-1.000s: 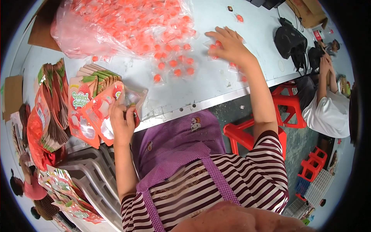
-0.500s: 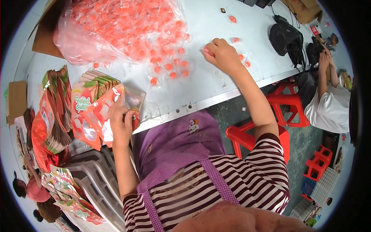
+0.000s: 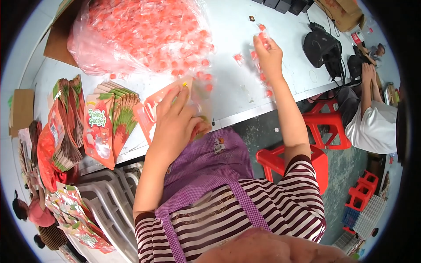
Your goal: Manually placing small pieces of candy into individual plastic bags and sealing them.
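Rightward along the table's front edge [image 3: 244, 111], our left hand [image 3: 173, 122] has brought a pouch [image 3: 148, 115], gripped seemingly for steadiness; our right hand [image 3: 269, 59] pinches wrapped candies [image 3: 265, 40].

Sweets [image 3: 144, 39] on table [image 3: 289, 35], pouches [image 3: 98, 125] left, stools [image 3: 272, 161] right

We list: held pouch [image 3: 150, 111] — glossy printed film; wrapped pieces [image 3: 147, 35] — crinkled clear plastic; bag [image 3: 96, 55], thin shiny plastic. We also record: tabletop [image 3: 230, 94], smooth; box [image 3: 62, 42], matt cardboard; apron [image 3: 206, 160], cloth; stool [image 3: 319, 168], smooth moulded plastic.
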{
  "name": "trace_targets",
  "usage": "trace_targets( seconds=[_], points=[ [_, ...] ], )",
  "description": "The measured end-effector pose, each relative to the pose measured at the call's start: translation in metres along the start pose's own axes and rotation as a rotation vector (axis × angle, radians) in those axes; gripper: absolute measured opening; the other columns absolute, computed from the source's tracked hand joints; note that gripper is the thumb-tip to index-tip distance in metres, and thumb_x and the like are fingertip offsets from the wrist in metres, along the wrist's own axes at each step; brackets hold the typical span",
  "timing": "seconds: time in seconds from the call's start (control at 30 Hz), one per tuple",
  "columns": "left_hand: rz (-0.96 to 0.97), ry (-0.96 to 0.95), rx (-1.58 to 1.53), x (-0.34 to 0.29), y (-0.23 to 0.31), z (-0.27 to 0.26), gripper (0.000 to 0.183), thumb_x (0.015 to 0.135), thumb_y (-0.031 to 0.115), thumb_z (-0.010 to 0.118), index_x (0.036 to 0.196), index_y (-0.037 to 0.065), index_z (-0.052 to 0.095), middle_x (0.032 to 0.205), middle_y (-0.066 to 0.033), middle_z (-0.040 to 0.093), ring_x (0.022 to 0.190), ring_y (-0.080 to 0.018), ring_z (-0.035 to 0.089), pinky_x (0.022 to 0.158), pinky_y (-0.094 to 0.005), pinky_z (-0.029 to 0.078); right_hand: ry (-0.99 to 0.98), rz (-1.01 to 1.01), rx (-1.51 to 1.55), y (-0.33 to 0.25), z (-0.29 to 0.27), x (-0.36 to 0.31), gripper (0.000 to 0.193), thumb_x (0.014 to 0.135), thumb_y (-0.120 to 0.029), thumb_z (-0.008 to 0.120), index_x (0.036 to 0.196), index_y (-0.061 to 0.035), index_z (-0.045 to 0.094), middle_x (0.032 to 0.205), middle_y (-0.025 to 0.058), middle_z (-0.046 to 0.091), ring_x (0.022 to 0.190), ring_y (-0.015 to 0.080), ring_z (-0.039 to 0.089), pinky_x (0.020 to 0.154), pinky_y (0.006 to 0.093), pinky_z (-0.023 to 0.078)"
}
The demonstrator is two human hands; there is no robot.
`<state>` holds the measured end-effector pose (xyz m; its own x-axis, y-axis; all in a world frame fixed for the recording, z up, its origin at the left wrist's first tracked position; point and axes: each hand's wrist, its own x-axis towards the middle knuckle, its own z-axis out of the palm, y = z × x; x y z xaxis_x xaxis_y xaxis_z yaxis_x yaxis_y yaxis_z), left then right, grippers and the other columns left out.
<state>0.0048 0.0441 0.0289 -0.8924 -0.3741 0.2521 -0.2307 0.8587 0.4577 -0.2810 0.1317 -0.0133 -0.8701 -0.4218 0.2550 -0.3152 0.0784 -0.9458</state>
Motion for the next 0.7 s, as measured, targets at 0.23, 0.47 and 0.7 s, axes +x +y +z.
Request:
trace_targets(
  seconds=[0.23,0.47,0.7],
  points=[
    [0.059,-0.019,-0.012,0.022,-0.005,0.027,0.015,0.074,0.01,0.063,0.086,0.003,0.059,0.126,-0.0205,0.047,0.125,-0.0347,0.035,0.099,-0.0407,0.029,0.058,0.312,0.628,-0.03,0.02,-0.025,0.025,0.085,-0.026,0.058,0.081,-0.001,0.058,0.068,0.0016,0.054,0.057,0.0079,0.046,0.051,0.0233,0.04],
    [0.027,-0.05,-0.123,0.026,0.001,0.029,0.016,0.074,0.009,0.064,0.086,0.003,0.055,0.127,-0.0214,0.047,0.116,-0.0362,0.04,0.097,-0.04,0.033,-0.069,0.449,0.665,-0.046,0.061,-0.087,0.021,0.085,-0.022,0.057,0.088,-0.0009,0.056,0.071,0.0031,0.055,0.057,0.0085,0.05,0.05,0.0229,0.042],
    [-0.017,-0.057,-0.26,0.033,0.003,0.021,0.015,0.073,0.005,0.064,0.081,0.002,0.052,0.128,-0.0223,0.045,0.113,-0.0375,0.042,0.093,-0.0386,0.037,-0.167,0.199,0.725,-0.024,0.062,-0.102,0.009,0.088,-0.01,0.055,0.091,-0.0022,0.058,0.086,0.0009,0.058,0.078,0.0058,0.053,0.069,0.0208,0.044]
  ],
)
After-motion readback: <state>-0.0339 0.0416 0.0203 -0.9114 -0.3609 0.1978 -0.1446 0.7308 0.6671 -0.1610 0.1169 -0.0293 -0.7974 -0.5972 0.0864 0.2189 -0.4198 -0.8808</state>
